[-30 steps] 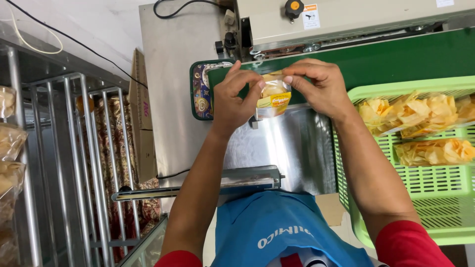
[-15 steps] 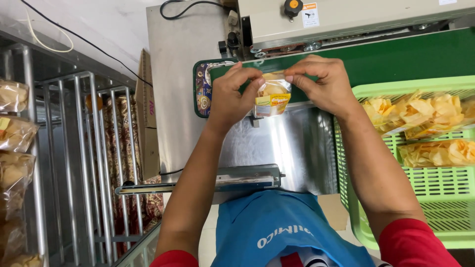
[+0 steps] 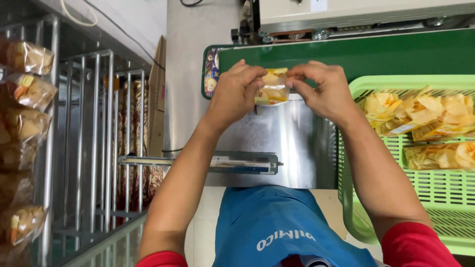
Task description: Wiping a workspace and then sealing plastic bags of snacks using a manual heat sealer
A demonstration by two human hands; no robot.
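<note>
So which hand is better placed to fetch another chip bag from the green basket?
Probably the right hand: it pinches the small chip bag beside the green basket, while the left hand holds the bag's far side.

Red short sleeves; blue apron, white lettering; bare forearms.

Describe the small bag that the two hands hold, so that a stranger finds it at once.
Find the green conveyor belt. At its near left edge, the left hand and right hand pinch a small clear bag of yellow chips. Unlike the bags in the green basket, it is held up.
</note>
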